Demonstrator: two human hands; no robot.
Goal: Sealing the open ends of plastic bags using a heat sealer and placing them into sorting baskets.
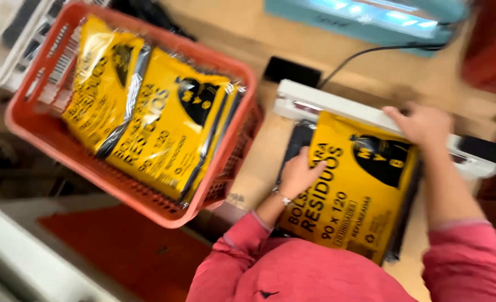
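Red plastic basket (41,131) holds two yellow packets (164,123), leaning. On the desk (253,168), our left hand (298,174) presses flat, fingers spread, on another yellow packet (354,196); our right hand (424,124) pushes down the white sealer bar (337,106). Motion blur hides the right hand's fingers.

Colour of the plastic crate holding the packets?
Red-orange lattice plastic crate, holding yellow-and-black packets; shows best in the head view.
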